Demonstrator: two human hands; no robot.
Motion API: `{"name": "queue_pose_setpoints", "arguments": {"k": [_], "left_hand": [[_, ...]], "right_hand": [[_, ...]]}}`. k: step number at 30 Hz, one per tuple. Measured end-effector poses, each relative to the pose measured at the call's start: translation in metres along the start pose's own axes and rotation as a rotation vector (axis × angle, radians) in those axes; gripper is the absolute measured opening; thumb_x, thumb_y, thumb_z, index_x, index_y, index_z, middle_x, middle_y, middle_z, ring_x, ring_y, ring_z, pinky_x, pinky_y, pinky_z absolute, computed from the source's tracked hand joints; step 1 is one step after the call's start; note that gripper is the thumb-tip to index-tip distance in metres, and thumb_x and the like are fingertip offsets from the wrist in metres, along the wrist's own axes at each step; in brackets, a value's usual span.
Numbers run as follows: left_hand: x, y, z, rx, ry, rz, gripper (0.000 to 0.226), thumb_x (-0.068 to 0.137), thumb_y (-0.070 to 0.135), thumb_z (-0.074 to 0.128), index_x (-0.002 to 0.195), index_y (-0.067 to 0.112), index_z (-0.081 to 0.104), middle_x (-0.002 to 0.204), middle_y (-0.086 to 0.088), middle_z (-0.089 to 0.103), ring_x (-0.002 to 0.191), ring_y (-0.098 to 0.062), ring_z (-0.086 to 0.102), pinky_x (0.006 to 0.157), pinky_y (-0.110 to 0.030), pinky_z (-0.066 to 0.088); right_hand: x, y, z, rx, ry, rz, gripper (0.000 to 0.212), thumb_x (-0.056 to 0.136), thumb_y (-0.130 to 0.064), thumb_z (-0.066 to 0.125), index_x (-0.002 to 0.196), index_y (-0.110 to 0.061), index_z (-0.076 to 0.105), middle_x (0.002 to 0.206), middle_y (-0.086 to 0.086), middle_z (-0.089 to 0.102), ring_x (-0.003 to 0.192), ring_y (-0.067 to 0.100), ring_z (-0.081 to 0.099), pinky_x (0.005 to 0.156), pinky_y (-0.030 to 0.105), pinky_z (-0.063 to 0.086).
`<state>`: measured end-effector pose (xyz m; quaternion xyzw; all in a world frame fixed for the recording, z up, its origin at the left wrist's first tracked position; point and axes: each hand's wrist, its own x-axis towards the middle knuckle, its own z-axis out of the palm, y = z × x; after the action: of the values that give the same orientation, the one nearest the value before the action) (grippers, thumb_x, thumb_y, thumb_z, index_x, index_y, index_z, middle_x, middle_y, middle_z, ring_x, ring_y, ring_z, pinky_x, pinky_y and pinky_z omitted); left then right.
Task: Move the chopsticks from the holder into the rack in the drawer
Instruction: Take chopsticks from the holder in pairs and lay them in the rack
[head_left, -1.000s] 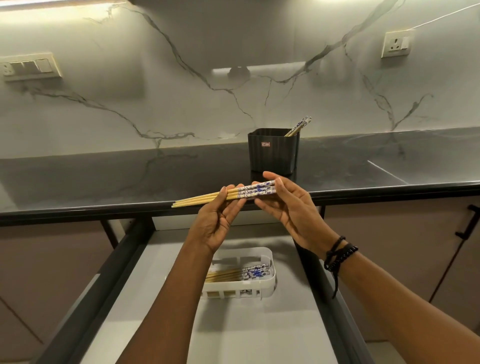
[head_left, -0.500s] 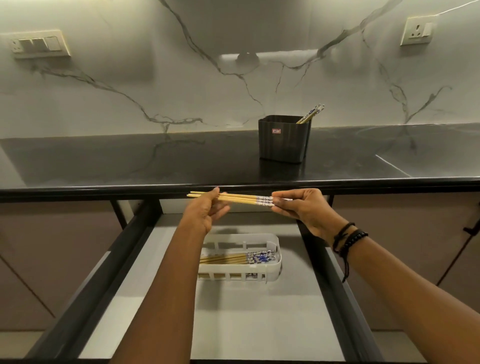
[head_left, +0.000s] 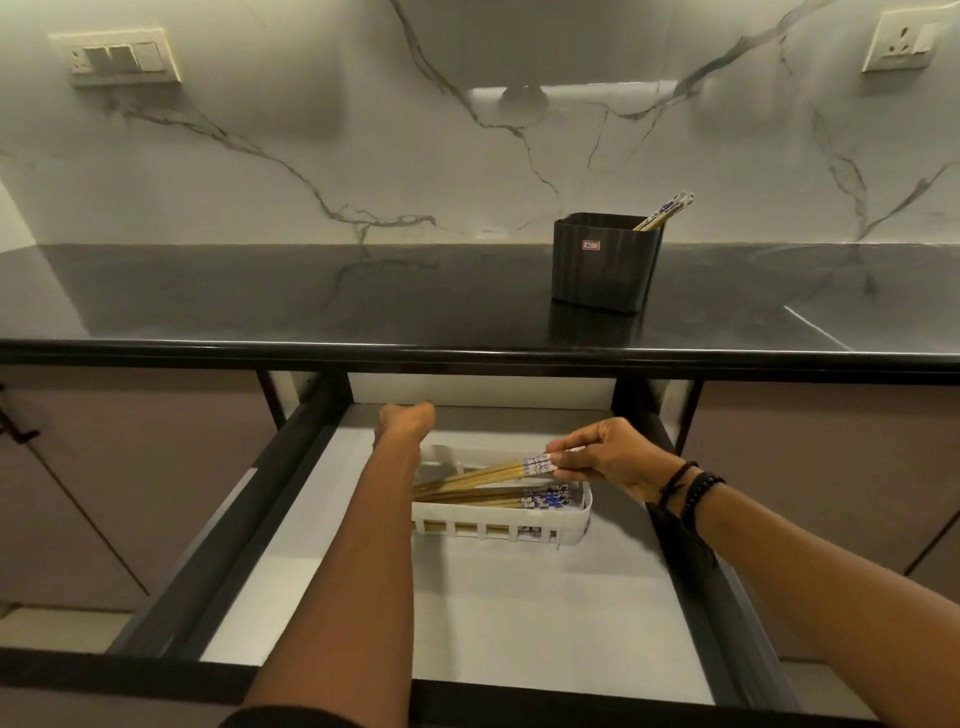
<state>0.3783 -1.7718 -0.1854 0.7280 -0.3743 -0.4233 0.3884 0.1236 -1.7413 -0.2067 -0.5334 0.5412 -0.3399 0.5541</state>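
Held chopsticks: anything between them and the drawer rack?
Nothing visible. The held chopsticks, pinched by the right hand, slant into the open-topped rack, above chopsticks already lying there. The left forearm hides their tips.

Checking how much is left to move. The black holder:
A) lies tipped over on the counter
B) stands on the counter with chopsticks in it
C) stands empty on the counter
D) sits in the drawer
B: the holder stands upright on the counter, with chopsticks poking out at its right rear corner.
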Motion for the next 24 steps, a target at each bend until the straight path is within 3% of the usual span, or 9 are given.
{"name": "queue_pose_setpoints", "arguments": {"k": [5,8,12,20,24], "left_hand": [[0.002,0.0,0.007,0.076,-0.038,0.034,0.049,0.095,0.025,0.055,0.136,0.005,0.038,0.115,-0.015,0.047,0.097,-0.025,0.043,0.084,-0.036,0.041],[0.004,0.001,0.01,0.117,-0.039,0.064,0.049,0.095,0.025,0.056,0.134,0.003,0.037,0.133,-0.019,0.044,0.113,-0.031,0.046,0.095,-0.039,0.041],[0.002,0.001,0.017,0.189,-0.013,0.129,0.044,0.096,0.028,0.054,0.129,0.003,0.043,0.133,-0.02,0.047,0.126,-0.038,0.044,0.109,-0.052,0.034],[-0.007,0.005,0.032,0.277,-0.031,0.412,0.037,0.098,0.027,0.052,0.132,0.011,0.048,0.127,-0.011,0.056,0.118,-0.028,0.052,0.1,-0.041,0.044],[-0.007,0.002,0.038,0.363,-0.058,0.498,0.031,0.098,0.027,0.052,0.123,0.009,0.056,0.118,-0.01,0.061,0.104,-0.022,0.055,0.092,-0.037,0.046]], "right_hand": [[0.008,0.011,0.014,-0.482,0.062,-0.184,0.019,0.086,-0.011,0.07,0.104,-0.004,0.074,0.105,0.009,0.073,0.094,0.023,0.07,0.082,0.032,0.06],[0.007,0.008,0.017,-0.675,0.089,-0.267,0.023,0.087,-0.018,0.07,0.107,-0.007,0.074,0.106,0.008,0.074,0.093,0.021,0.07,0.086,0.032,0.058],[0.007,0.006,0.019,-0.809,0.109,-0.295,0.025,0.086,-0.02,0.071,0.109,-0.009,0.073,0.111,0.008,0.072,0.096,0.019,0.068,0.091,0.034,0.056],[0.001,0.006,0.023,-1.008,-0.003,-0.324,0.025,0.087,-0.015,0.069,0.111,-0.008,0.072,0.107,0.009,0.074,0.093,0.02,0.069,0.088,0.026,0.055],[0.002,-0.003,0.022,-0.963,0.015,-0.321,0.021,0.087,-0.009,0.068,0.108,-0.008,0.074,0.105,0.009,0.075,0.091,0.018,0.069,0.084,0.022,0.055]]}}
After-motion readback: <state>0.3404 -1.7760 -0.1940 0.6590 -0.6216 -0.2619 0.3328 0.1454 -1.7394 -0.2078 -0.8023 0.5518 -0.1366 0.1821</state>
